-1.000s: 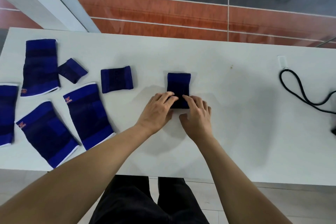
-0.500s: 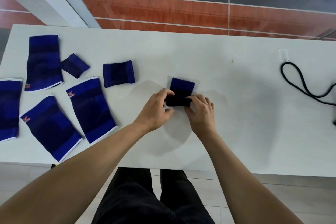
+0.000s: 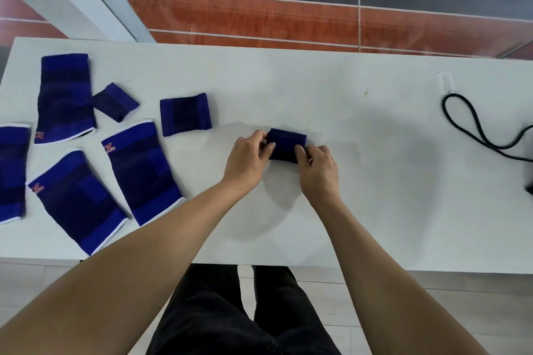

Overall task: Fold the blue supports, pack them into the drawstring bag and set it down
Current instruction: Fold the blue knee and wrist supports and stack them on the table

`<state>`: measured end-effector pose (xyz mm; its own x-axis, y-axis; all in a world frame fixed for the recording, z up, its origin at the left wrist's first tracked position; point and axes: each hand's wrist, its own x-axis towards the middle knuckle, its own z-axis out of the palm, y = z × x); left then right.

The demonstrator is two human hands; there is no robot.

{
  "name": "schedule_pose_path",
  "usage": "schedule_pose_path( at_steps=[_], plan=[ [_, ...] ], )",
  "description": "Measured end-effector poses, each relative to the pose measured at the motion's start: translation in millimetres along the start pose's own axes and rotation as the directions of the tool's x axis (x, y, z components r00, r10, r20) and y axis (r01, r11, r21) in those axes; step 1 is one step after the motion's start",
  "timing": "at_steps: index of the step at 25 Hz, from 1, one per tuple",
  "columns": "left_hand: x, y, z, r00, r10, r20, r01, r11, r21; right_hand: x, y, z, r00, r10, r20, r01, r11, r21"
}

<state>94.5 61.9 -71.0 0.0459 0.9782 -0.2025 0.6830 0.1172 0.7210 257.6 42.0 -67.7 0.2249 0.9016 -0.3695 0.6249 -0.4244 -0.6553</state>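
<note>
Here, near the middle of the white tabletop (image 3: 346, 210), the left hand (image 3: 248, 161) and the right hand (image 3: 317, 170) each pinch an end of a small dark-blue knitted elastic support (image 3: 287, 145) doubled over on itself, the fingers (image 3: 269, 150) curled onto its folded edges. It looks light, soft and springy, so the fold will likely spring open if let go; I judge the best hold is across both layers at the open edge, pressing them flat. To the left lie the unfolded ones: four long blue knitted supports with white trim (image 3: 144, 170), the outermost cut off by the frame edge, then a small square blue support (image 3: 186, 114) and a smaller blue support lying askew (image 3: 115, 101). Far right, a black looped cord (image 3: 473, 130) runs to something dark at the frame's border; whether that is the drawstring bag cannot be told. A small pale object (image 3: 446, 81) near the cord is too faint to identify.
</note>
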Motion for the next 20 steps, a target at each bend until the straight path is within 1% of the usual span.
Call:
schedule_pose_path(
  at_steps=[3, 5, 8, 10, 11, 12, 13, 14, 15, 16, 17, 18, 19, 20],
  plan=[
    [3.3, 6.4, 7.4, 0.998, 0.053, -0.028, -0.05, 0.992, 0.118, 0.9, 0.2, 3.0, 0.999, 0.035, -0.04, -0.037, 0.998, -0.05],
    [1.0, 10.2, 10.5, 0.997, 0.052, -0.057, -0.045, 0.991, 0.122, 2.6, -2.2, 4.3, 0.998, 0.039, -0.059, -0.043, 0.997, -0.067],
    [-0.5, 13.6, 8.4, 0.996, -0.064, -0.063, 0.067, 0.997, 0.033, 3.2, -0.7, 6.6, 0.997, 0.03, -0.071, -0.034, 0.998, -0.062],
    [1.1, 15.3, 6.1, 0.993, -0.103, -0.052, 0.106, 0.993, 0.044, 0.1, 1.6, 6.7, 0.993, 0.026, -0.113, -0.028, 1.0, -0.014],
    [3.9, 16.6, 5.2, 0.993, -0.104, -0.054, 0.107, 0.993, 0.059, 0.0, 1.3, 5.9, 0.988, 0.0, -0.151, -0.001, 1.0, -0.006],
    [6.8, 17.7, 4.2, 0.993, -0.103, -0.058, 0.107, 0.992, 0.066, 0.3, 1.1, 4.9, 0.976, -0.075, -0.202, 0.063, 0.996, -0.066],
    [10.2, 19.1, 3.4, 0.993, -0.103, -0.059, 0.107, 0.992, 0.073, 2.1, 1.7, 4.5, 0.949, -0.204, -0.239, 0.16, 0.968, -0.193],
    [13.0, 19.8, 3.4, 0.993, -0.102, -0.055, 0.106, 0.991, 0.086, 4.4, 2.8, 4.9, 0.904, -0.358, -0.234, 0.271, 0.903, -0.333],
    [15.7, 20.1, 4.2, 0.994, -0.099, -0.051, 0.104, 0.989, 0.107, 7.2, 5.8, 6.5, 0.849, -0.486, -0.208, 0.369, 0.826, -0.425],
    [17.9, 19.7, 4.8, 0.994, -0.095, -0.051, 0.101, 0.986, 0.13, 9.7, 9.1, 7.6, 0.804, -0.564, -0.189, 0.434, 0.773, -0.463],
    [19.1, 18.9, 5.7, 0.995, -0.084, -0.06, 0.093, 0.984, 0.153, 11.4, 13.1, 9.0, 0.777, -0.6, -0.189, 0.466, 0.751, -0.469],
    [19.6, 17.7, 7.2, 0.995, -0.056, -0.078, 0.07, 0.981, 0.181, 13.3, 17.8, 10.1, 0.768, -0.609, -0.198, 0.475, 0.749, -0.462],
    [18.6, 16.3, 8.8, 0.994, -0.002, -0.105, 0.025, 0.976, 0.217, 14.0, 21.9, 10.9, 0.772, -0.603, -0.201, 0.472, 0.755, -0.455],
    [16.9, 13.6, 11.5, 0.988, 0.087, -0.131, -0.05, 0.963, 0.264, 14.2, 25.1, 11.7, 0.776, -0.599, -0.197, 0.467, 0.757, -0.457]
  ],
)
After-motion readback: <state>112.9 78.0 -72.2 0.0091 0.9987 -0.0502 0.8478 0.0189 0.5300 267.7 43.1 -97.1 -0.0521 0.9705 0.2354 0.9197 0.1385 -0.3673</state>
